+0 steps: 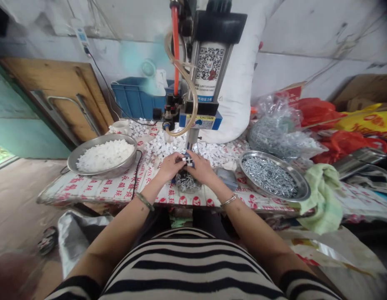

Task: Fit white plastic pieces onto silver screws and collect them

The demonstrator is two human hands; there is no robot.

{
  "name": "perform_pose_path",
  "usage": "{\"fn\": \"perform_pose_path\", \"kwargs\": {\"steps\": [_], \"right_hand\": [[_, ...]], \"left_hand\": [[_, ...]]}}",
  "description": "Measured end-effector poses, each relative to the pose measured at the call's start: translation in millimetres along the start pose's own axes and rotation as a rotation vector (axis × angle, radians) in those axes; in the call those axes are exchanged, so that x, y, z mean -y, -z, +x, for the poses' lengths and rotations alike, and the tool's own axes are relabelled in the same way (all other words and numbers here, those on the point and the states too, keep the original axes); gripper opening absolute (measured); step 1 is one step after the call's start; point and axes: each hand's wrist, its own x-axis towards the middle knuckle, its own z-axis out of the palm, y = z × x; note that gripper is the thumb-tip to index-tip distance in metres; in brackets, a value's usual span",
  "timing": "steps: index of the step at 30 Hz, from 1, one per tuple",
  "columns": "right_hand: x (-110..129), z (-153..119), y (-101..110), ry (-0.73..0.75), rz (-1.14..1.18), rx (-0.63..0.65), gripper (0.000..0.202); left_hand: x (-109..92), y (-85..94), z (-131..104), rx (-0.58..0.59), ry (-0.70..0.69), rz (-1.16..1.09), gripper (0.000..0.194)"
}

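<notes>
My left hand [172, 166] is closed in a pinch at the foot of the pneumatic press [207, 71], its fingertips on a small white plastic piece [187, 160]. From the other side, my right hand [200, 167] reaches in with thumb and fingers curled together at the same spot; what they grip is too small to make out. The press ram [192, 136] comes down just beyond my fingertips. Directly below my hands, a heap of small metal pins [187, 182] sits in a clear container or bag, partly covered by my hands.
A metal bowl [124, 166] of white pieces stands left. On the right are a steel bowl [302, 196] of metal pins, a green cloth [323, 196] and a clear bag of metal parts [274, 125]. Loose white pieces [162, 143] and a blue crate [133, 98] lie behind.
</notes>
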Motion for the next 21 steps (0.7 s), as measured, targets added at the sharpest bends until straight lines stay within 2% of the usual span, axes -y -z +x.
{"fn": "perform_pose_path", "kwargs": {"steps": [4, 9, 11, 14, 15, 18, 19, 21], "right_hand": [[0, -1, 8, 0.015, 0.026, 0.104, 0.067], [-2, 3, 5, -0.013, -0.014, 0.03, 0.054], [-3, 10, 5, -0.042, -0.042, 0.071, 0.056], [-4, 14, 11, -0.05, -0.052, 0.148, 0.064], [-6, 12, 14, -0.041, -0.053, 0.15, 0.067], [-18, 0, 30, -0.045, -0.124, 0.105, 0.071], [-27, -6, 38, -0.09, -0.192, 0.086, 0.067], [-51, -21, 58, -0.264, -0.359, 0.06, 0.049]], "left_hand": [[0, 0.6, -5, -0.028, -0.039, 0.065, 0.018], [5, -7.9, -5, -0.113, -0.031, 0.057, 0.021], [5, -10.5, -2, -0.124, -0.036, 0.057, 0.022], [-2, -9.4, -3, -0.08, -0.044, 0.134, 0.023], [-5, -7.7, -5, -0.043, -0.046, 0.182, 0.026], [-6, -0.4, -12, -0.05, -0.013, 0.388, 0.036], [-5, 2.1, -13, -0.012, -0.013, 0.475, 0.034], [-1, 5.6, -12, 0.185, -0.03, 0.626, 0.03]]}}
